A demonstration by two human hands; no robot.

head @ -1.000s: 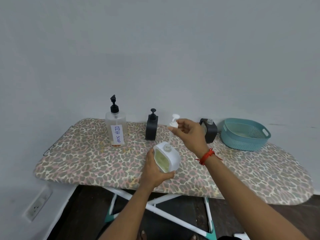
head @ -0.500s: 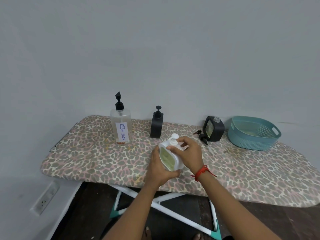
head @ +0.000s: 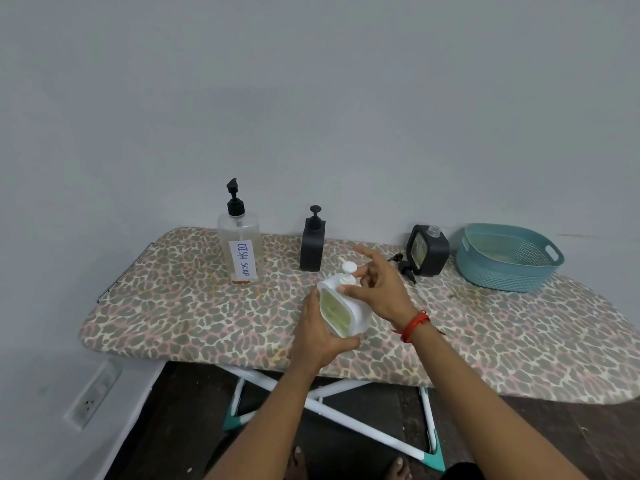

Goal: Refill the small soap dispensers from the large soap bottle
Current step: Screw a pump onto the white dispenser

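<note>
Probably a home: ironing board (head: 173, 306) (leopard cover), wall socket (head: 93, 396).

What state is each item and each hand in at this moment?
Dish soap bottle: upright, pump on, nearly empty.
Capped black dispenser: upright, pump on.
White dispenser: tilted, pump on, soap inside.
Left hand: grips white dispenser.
Right hand: pinches its pump collar.
Open black dispenser: pump off, neck open.
Loose black pump: lying on ironing board.
Basket: upright.

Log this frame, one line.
left hand: holds white dispenser | right hand: pinches pump | right black dispenser: uncapped
</note>
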